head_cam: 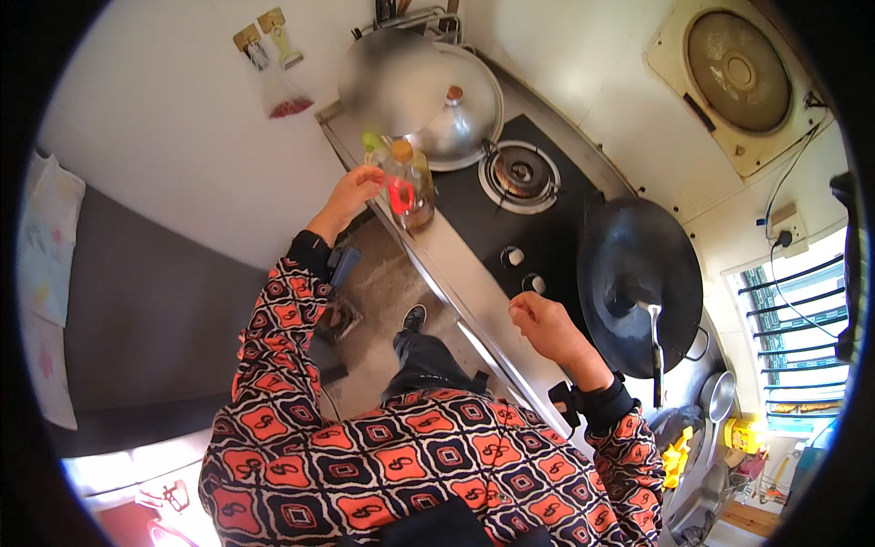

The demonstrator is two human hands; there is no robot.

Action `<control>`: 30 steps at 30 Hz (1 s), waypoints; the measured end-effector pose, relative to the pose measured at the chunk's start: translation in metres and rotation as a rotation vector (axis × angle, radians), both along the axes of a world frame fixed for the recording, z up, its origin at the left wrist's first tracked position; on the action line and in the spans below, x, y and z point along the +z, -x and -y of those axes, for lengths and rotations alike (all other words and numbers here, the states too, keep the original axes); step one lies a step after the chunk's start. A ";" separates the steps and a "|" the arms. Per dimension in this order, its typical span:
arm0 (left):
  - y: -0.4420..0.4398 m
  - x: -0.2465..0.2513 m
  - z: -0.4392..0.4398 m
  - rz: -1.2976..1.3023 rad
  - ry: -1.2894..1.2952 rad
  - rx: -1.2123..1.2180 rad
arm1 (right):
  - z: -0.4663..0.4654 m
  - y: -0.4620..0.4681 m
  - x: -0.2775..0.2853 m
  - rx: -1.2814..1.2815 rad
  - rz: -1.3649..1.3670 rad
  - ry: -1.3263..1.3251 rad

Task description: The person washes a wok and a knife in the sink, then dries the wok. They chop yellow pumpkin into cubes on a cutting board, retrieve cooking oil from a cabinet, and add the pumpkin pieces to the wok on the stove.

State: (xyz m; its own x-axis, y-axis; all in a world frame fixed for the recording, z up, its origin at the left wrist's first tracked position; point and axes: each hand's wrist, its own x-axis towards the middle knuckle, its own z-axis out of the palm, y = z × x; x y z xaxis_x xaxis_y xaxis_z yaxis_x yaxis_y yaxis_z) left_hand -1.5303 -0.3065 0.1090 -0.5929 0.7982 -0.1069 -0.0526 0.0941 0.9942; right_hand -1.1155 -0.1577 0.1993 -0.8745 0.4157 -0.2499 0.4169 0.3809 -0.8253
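Observation:
My left hand [359, 193] is beside a clear bottle [412, 198] with an orange cap and a red label, standing on the counter edge; its fingertips are close to the bottle, and whether they touch it is unclear. My right hand [550, 328] hovers over the counter front near the stove knobs [533, 283], fingers curled and apparently empty. To its right a large black wok [636, 273] sits on the gas stove [472, 212], with a metal-ended spatula [655, 342] resting in it. An uncovered burner [521, 174] lies between the wok and a domed metal lid [465, 113].
A rack of utensils [444, 24] stands behind the lid. Tools and a small bag [290, 102] hang on the left wall. At the right are a small metal pan [718, 396], a yellow container [745, 436] and a barred window [800, 321]. The counter's metal edge [482, 349] runs diagonally before me.

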 end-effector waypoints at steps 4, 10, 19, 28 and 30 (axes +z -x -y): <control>0.083 0.015 -0.025 -0.088 0.069 0.067 | -0.008 0.062 0.000 -0.016 0.059 -0.032; 0.200 0.009 -0.113 -0.600 0.346 0.328 | 0.004 0.175 -0.014 0.076 -0.021 -0.027; 0.218 -0.005 -0.168 0.464 -0.045 0.090 | 0.004 0.220 -0.025 0.004 0.033 0.042; 0.234 0.037 -0.203 -0.020 -0.103 0.070 | -0.008 0.204 -0.039 -0.086 0.066 0.025; 0.244 0.034 -0.210 -0.031 -0.104 0.086 | -0.008 0.202 -0.039 -0.099 0.065 0.040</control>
State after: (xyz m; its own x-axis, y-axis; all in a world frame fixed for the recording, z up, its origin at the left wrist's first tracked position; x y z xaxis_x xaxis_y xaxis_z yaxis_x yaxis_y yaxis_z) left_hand -1.7746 -0.0967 0.1434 -0.6613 0.7501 -0.0070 -0.0250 -0.0126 0.9996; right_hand -1.3173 -0.1496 0.1606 -0.8110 0.4879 -0.3229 0.5039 0.3020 -0.8093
